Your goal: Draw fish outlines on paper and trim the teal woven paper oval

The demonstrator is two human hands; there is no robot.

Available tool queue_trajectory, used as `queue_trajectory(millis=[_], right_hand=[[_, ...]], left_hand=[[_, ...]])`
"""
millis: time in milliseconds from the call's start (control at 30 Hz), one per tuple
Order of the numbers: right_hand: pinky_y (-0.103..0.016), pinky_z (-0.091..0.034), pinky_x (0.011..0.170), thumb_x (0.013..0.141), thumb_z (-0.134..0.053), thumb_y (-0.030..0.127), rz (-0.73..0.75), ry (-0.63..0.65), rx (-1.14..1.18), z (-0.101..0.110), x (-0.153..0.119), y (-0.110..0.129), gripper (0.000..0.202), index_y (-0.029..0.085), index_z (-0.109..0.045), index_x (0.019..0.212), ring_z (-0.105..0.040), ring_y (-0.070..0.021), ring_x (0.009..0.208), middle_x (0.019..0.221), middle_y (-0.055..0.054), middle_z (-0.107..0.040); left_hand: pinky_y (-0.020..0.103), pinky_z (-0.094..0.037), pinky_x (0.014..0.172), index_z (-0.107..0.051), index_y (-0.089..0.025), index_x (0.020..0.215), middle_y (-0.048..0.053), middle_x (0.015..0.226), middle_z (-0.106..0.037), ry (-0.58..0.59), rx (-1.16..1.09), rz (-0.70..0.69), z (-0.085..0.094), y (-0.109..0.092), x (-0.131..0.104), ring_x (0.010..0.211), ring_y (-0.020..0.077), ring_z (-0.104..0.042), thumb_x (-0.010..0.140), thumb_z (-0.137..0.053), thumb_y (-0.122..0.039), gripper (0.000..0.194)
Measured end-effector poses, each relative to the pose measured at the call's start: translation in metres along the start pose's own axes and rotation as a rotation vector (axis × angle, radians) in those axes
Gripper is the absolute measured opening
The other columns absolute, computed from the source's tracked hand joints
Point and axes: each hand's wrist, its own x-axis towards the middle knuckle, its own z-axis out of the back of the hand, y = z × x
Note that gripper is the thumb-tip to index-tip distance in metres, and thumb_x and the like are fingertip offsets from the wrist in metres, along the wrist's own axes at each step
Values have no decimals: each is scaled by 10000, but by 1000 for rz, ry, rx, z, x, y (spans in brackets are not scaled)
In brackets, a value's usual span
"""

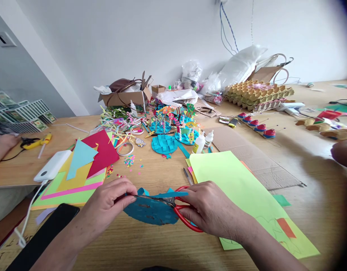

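My right hand (208,205) grips a pair of red-handled scissors (187,209), with blades pointing left along the upper edge of a blue paper disc (153,211). That disc has dark streaks on its face, and blue paper strips stick up from its rim. On its left edge my left hand (118,197) pinches the paper between thumb and fingers, close to the scissor tips. How far the blades are apart is hard to make out. Farther back lies a woven blue disc (164,144), near two white glue bottles (199,143).
Yellow-green paper (218,177) lies right of my hands over cardboard (246,158). Coloured sheets (101,150), a white power strip (52,165) and a black phone (49,229) are at left. Egg trays (258,94) stand behind. Another person's hand (5,145) shows at far left.
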Motion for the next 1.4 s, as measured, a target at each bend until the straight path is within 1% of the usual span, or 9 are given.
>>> queue_trajectory(millis=[233,400,633,800,967,1267,1400], right_hand=[[-246,-356,613,882,-456,328,-45,35,76,1,-1,-3,174,194,-566,865,-602,-175,701,778,-41,-651],[-252,-342,599,879,-457,339,-33,19,69,1,-1,-3,168,202,-548,848,-582,-171,675,780,-31,-643],[-240,-354,618,873,-469,313,0,25,100,2,1,-1,135,204,-548,860,-581,-157,693,805,-23,-641],[-240,-357,632,883,-458,319,4,18,101,0,0,0,156,198,-555,868,-587,-158,705,805,-31,-642],[-243,-346,625,911,-415,337,16,0,63,-2,1,-1,224,191,-551,809,-583,-151,677,767,-34,-642],[-250,-332,589,891,-455,320,9,-10,33,-4,0,-2,185,188,-563,822,-596,-161,643,732,-39,-662],[-245,-325,575,905,-438,318,11,-15,34,-4,-1,-2,215,184,-585,826,-595,-154,627,717,-43,-663]], left_hand=[[212,-394,729,-585,-212,799,-39,756,-581,37,37,-31,-1,5,0,740,110,-549,876,-481,-178,134],[198,-391,668,-587,-211,805,-36,767,-582,56,50,-30,-2,3,1,743,112,-545,877,-480,-185,131],[225,-371,651,-586,-209,805,-25,762,-559,106,61,23,-5,1,1,719,125,-530,890,-448,-188,164],[218,-374,650,-587,-204,792,-24,763,-563,87,41,24,-5,-1,1,722,123,-538,878,-456,-178,159],[215,-373,651,-590,-206,792,-29,753,-564,73,37,26,-5,-2,2,722,120,-540,870,-466,-176,149],[220,-375,641,-584,-202,756,-31,726,-568,61,25,54,-5,-3,3,701,122,-544,853,-474,-180,149],[221,-382,647,-588,-206,764,-30,737,-569,69,14,79,-6,-1,2,713,123,-545,858,-471,-187,151]])
